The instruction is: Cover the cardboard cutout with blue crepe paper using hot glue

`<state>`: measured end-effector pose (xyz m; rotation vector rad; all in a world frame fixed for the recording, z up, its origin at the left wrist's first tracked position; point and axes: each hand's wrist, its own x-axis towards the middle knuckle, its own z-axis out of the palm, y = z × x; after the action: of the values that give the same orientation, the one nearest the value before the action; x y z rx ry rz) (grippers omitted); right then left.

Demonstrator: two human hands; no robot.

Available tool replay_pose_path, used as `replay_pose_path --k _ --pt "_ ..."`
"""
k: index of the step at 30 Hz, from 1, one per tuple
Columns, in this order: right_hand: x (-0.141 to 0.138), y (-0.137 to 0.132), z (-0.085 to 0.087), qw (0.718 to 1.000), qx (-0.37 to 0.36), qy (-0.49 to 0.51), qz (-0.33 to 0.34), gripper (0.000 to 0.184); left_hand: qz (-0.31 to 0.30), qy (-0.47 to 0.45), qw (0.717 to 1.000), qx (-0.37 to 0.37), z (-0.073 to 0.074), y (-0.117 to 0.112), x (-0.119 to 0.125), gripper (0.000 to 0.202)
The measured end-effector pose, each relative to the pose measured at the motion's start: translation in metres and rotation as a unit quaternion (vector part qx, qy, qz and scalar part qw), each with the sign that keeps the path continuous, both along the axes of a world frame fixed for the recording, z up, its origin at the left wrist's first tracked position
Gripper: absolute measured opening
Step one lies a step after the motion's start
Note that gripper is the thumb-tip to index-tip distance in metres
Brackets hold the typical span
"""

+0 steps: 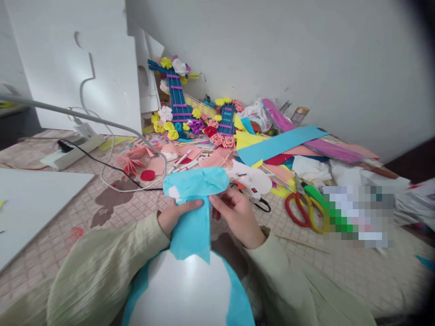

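A white guitar-shaped cutout (193, 290), partly covered in light-blue paper (190, 226), stands in front of me with its oval head (197, 183) pointing away. White board shows over most of the round body and at a small patch on the head's left. My left hand (176, 215) grips the neck from the left, thumb lying across the blue paper. At the right side, just below the head, my right hand (238, 215) pinches the blue paper's edge between thumb and fingers. The undersides of the fingers are hidden.
A white glue gun (253, 181) with a red switch lies behind my right hand. Scissors (302, 210) are on the right. A power strip (73, 151) and cables occupy the left. Paper-flowered guitar shapes (176, 97) lean at the back among paper strips (282, 145) and markers (183, 160).
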<state>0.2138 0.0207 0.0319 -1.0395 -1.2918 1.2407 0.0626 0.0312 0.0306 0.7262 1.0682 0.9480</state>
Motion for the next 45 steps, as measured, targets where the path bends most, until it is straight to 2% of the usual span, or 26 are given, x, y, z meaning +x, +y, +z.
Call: replay_pose_path --k 5,14,20,23,26,31,37,41,45 --pt "-0.0021 -0.0031 -0.0003 0.999 0.025 0.0 -0.019 0.023 0.002 -0.002 1.0 -0.001 0.0027 -0.0006 0.0006 0.048" --pt "-0.0039 -0.0041 -0.0006 0.999 0.01 0.036 0.005 0.021 -0.032 -0.018 0.999 0.013 0.0004 -0.0027 -0.0024 0.051" --pt "-0.0053 -0.0046 -0.0006 0.998 -0.002 0.047 0.037 0.018 -0.03 -0.02 0.999 0.017 -0.0016 -0.0006 -0.0047 0.056" --pt "-0.0048 -0.005 0.0006 0.998 -0.008 0.048 0.032 0.02 -0.031 -0.024 0.999 0.011 -0.0008 -0.0005 -0.0042 0.054" --pt "-0.0042 -0.0046 0.0 0.998 -0.011 0.057 0.013 0.023 -0.018 -0.012 1.0 0.021 0.001 -0.0017 -0.0024 0.051" --pt "-0.0034 -0.0028 -0.0023 0.999 -0.028 0.043 -0.016 0.022 0.028 0.009 0.999 0.044 0.0028 -0.0027 0.0008 0.058" --pt "-0.0045 -0.0022 -0.0015 0.999 -0.029 0.04 -0.012 0.022 0.049 0.005 0.998 0.026 0.0025 -0.002 0.001 0.05" --pt "-0.0062 -0.0003 -0.0046 0.997 -0.043 0.058 0.001 0.022 0.062 0.01 0.998 0.017 0.0022 -0.0031 0.0 0.052" --pt "-0.0072 -0.0002 -0.0047 0.995 -0.064 0.073 0.014 0.023 0.045 0.013 0.999 0.015 0.0011 -0.0036 -0.0011 0.051"
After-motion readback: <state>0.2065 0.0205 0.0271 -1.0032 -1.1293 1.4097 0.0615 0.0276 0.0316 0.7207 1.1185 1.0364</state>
